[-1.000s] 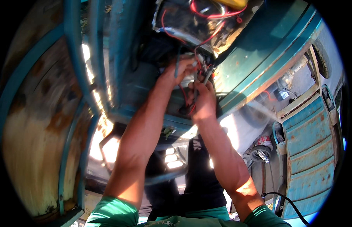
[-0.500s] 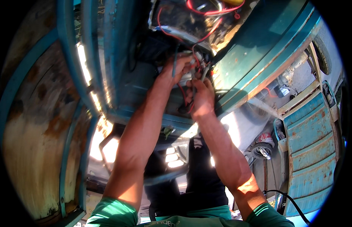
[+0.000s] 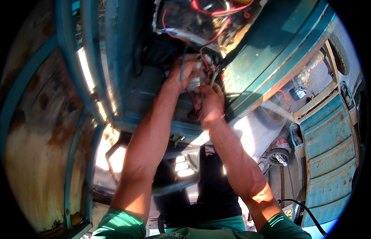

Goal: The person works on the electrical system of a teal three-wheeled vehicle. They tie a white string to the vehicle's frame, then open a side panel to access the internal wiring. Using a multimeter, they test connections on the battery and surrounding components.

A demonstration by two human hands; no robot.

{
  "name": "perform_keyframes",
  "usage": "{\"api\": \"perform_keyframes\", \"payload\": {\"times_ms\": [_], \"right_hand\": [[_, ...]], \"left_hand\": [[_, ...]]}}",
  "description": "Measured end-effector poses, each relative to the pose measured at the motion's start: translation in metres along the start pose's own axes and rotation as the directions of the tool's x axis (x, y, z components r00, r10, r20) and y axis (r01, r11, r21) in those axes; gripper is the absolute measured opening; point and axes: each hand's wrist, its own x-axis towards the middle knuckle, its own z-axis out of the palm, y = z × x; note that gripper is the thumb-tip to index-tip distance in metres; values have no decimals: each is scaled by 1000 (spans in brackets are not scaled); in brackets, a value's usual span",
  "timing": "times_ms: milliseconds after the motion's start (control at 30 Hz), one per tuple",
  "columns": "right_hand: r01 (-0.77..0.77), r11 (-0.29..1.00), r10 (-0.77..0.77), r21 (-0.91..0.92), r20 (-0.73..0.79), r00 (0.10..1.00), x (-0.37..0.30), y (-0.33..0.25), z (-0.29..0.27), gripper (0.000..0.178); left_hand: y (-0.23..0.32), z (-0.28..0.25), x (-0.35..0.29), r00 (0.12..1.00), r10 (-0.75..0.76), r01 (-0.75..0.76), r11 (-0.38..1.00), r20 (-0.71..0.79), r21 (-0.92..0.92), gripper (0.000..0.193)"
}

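Both my hands work close together among a tangle of wires inside a teal metal frame. My left hand (image 3: pixel 187 67) is closed at the wires, beside a whitish connector (image 3: pixel 207 59); what its fingers pinch is hidden. Just below and to the right, my right hand (image 3: pixel 211 100) is closed around a slim grey tool (image 3: pixel 213 78) that points up into the bundle. Red wires (image 3: pixel 205 63) run through the bundle, and a red wire (image 3: pixel 191 95) loops down beside my right fingers. Blur hides the fine detail at the fingertips.
A dark box-like part (image 3: pixel 189 20) with loose red cable (image 3: pixel 221 12) lies above my hands. A teal panel (image 3: pixel 273 51) slopes to the right, and a rusty wood-faced panel (image 3: pixel 38 139) stands left. A blue slatted panel (image 3: pixel 329 139) and a wheel (image 3: pixel 339 57) are farther right.
The view has shifted slightly, moving the surroundings a little in the picture. Both hands stay at the wires, with only small finger movements.
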Motion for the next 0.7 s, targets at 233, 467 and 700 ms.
{"api": "perform_keyframes", "payload": {"times_ms": [233,467,700], "right_hand": [[2,999,-2,-34,4,1000,0,2,1,17],[14,998,-14,-53,-5,1000,-1,3,1,11],[35,999,-33,23,-59,998,-1,5,5,25]], "left_hand": [[-6,-6,6,1000,9,-8,999,-24,36,34],[-4,-5,3,998,23,-19,997,-53,69,32],[0,7,0,989,70,-21,942,-134,336,28]]}}
